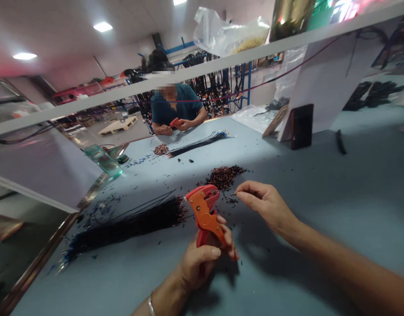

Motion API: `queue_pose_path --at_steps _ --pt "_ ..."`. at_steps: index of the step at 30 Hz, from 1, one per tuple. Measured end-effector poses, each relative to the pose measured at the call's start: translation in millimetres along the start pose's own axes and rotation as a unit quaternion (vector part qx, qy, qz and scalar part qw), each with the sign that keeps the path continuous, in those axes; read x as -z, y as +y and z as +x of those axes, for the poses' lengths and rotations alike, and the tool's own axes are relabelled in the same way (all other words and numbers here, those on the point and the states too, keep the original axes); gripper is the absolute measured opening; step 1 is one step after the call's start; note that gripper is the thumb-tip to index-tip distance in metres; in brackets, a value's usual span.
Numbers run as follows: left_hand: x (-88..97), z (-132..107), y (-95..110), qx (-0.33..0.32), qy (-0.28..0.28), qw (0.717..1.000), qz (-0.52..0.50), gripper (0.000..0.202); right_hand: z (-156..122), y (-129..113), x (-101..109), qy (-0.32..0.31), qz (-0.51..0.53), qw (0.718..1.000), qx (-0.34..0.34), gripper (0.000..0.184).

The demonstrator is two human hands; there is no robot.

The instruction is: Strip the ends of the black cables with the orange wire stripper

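Note:
My left hand [205,259] is wrapped round the handles of an orange and red wire stripper [205,208], its jaws pointing up and away from me. To its right, my right hand [264,199] pinches a short, thin dark piece, likely a bit of wire, between thumb and fingertips. Just beyond the stripper lies a heap of small black and copper-coloured wire offcuts [224,177]. A thick bundle of black wires [132,226] stretches out on the left, with bared ends near the stripper and blue ends far left.
Across the table [320,206] a person [178,107] holds a red tool by another wire bundle [202,144] and a copper pile [161,149]. A green bottle [105,160] stands at the left edge. A dark phone-like slab [302,126] leans on a white panel; a white rail crosses overhead.

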State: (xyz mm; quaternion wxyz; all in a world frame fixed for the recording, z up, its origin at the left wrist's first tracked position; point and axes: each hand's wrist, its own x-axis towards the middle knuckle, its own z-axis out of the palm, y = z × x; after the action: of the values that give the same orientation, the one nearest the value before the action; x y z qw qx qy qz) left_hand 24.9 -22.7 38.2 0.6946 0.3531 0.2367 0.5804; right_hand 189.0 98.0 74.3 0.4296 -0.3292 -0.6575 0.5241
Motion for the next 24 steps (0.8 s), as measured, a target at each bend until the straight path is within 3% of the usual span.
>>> queue_pose_path --at_steps 11,18,24 --pt "-0.3 3 9 -0.008 0.080 0.996 0.027 0.045 0 -1 1 -0.022 -0.011 1.000 0.000 0.018" --pt "1.9 -1 3 0.040 0.008 0.998 0.049 0.052 2 -4 2 -0.007 0.009 1.000 0.018 0.016" --pt "4.8 -5 -2 0.057 -0.032 0.996 0.065 0.056 0 -8 3 -0.037 -0.012 0.998 0.048 0.016"
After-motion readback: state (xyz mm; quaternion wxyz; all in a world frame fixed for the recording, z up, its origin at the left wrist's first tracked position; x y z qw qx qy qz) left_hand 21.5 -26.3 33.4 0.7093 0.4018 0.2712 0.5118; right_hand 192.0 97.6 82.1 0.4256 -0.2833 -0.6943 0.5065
